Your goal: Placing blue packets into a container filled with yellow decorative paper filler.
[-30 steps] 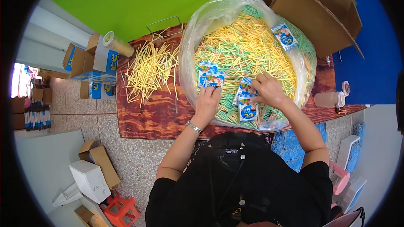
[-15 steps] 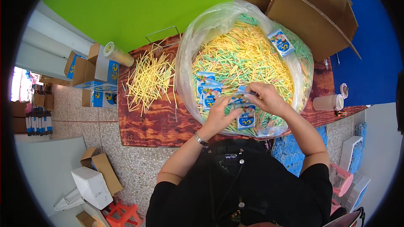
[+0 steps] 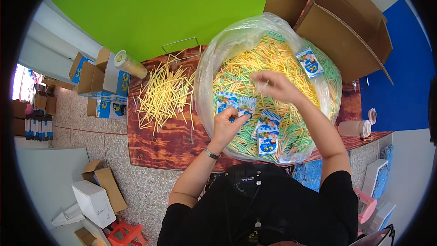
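A big clear plastic bag (image 3: 205,79), rolled open, is filled with thin yellow, green and pinkish sticks (image 3: 273,59). Over its near left part my left hand (image 3: 225,125) pinches a small blue-and-white packet (image 3: 246,105) by its lower end. Another such packet (image 3: 226,99) lies against it on the left. Two overlapping packets (image 3: 268,142) rest on the sticks to the right of that hand. My right hand (image 3: 276,86) hovers over the middle of the heap, its fingertips smeared by motion. Whether anything is between them is unclear.
A loose pile of yellow sticks (image 3: 166,93) lies left of the bag on the wooden-patterned table (image 3: 154,148). One packet (image 3: 309,63) sits on the bag's right rim. Cardboard boxes (image 3: 341,27) stand behind right, a lidded plastic jar (image 3: 353,128) at right, a clear tub (image 3: 130,64) at left.
My right hand has moved up and away from my left hand. My left hand has shifted slightly left and now pinches a packet. Two overlapping packets now lie uncovered.
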### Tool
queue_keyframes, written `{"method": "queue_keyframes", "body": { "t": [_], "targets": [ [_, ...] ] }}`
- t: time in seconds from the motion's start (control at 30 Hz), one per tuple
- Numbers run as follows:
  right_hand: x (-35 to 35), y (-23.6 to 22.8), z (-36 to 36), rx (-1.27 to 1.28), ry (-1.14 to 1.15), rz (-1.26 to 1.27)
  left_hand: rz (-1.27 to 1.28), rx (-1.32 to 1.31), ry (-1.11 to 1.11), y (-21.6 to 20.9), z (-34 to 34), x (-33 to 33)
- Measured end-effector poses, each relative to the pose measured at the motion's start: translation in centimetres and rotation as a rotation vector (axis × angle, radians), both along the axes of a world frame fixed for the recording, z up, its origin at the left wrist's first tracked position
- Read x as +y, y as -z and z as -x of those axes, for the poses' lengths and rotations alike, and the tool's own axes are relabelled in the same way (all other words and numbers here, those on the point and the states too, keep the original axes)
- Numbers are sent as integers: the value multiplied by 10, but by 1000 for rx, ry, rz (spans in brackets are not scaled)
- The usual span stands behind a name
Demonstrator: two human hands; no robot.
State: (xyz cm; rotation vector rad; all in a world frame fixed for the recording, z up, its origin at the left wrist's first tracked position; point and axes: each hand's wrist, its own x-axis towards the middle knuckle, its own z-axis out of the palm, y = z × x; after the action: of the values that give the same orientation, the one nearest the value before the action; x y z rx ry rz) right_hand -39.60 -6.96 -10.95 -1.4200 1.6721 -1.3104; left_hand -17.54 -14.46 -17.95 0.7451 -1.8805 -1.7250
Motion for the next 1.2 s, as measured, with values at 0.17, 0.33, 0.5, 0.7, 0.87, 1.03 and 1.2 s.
{"method": "queue_keyframes", "body": {
  "t": [0.17,0.33,0.5,0.7,0.87,1.03,1.2],
  "targets": [
    [-63,72,69,891,242,-574,4,48,5,-5,1,1],
    [-93,71,56,916,223,-722,0,47,-15,4,-7,-1],
    [-94,86,61,931,190,-773,-85,38,-39,5,-6,0],
    [-80,85,64,959,163,-648,-45,16,-27,1,-8,1],
    [-61,58,70,1029,212,-403,-52,40,-10,-6,-6,6],
    [-23,21,74,295,149,-217,-80,85,51,8,2,4],
    [30,9,66,-669,-173,-470,-419,269,119,-58,51,-11]
  ]
}}
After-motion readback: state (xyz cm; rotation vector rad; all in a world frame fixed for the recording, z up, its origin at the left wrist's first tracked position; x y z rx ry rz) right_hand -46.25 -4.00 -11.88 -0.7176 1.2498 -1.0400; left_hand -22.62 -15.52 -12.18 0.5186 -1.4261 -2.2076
